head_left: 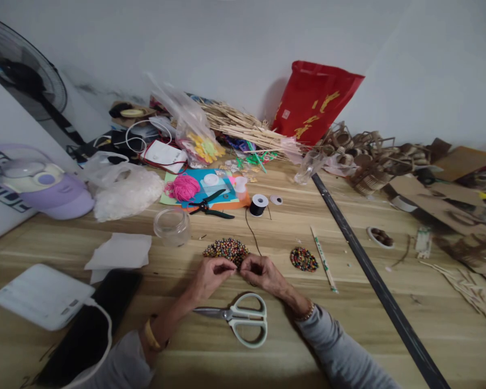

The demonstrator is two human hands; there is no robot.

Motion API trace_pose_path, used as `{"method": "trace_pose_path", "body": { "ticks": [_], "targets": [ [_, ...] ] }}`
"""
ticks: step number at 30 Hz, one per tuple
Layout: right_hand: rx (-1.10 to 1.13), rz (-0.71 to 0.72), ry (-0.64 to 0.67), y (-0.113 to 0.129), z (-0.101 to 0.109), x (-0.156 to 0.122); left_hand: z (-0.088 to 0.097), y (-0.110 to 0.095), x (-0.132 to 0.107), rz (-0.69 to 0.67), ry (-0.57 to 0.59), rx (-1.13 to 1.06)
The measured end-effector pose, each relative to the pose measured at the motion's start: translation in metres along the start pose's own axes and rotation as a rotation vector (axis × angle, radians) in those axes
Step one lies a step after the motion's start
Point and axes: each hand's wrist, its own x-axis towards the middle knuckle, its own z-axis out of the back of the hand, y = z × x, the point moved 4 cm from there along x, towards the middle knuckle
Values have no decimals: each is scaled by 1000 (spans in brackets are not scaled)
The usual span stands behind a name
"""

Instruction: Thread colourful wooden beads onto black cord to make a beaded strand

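My left hand (210, 274) and my right hand (261, 272) meet at the near edge of a pile of small multicoloured beads (225, 249) on the wooden table (348, 346). Both hands have their fingers pinched together; what they hold is too small to make out. A thin black cord (251, 232) runs from my right hand up to a black spool (259, 204). A small round beaded piece (303, 259) lies to the right of my right hand. White-handled scissors (238, 317) lie just below my hands, between my forearms.
An empty clear jar (172, 226), black pliers (210, 207), pink yarn (183, 187), white paper (120, 251), a chopstick (323, 258) and a long dark bar (372, 275) lie around. A red bag (314, 102), straw bundles, woven pieces and cardboard crowd the back. A white device (42, 296) sits at left.
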Motion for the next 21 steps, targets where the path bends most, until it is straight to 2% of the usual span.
{"method": "trace_pose_path", "body": {
  "ticks": [21],
  "targets": [
    [-62,4,3,2,-1,0,-1,-5,-1,20,0,6]
  ]
}}
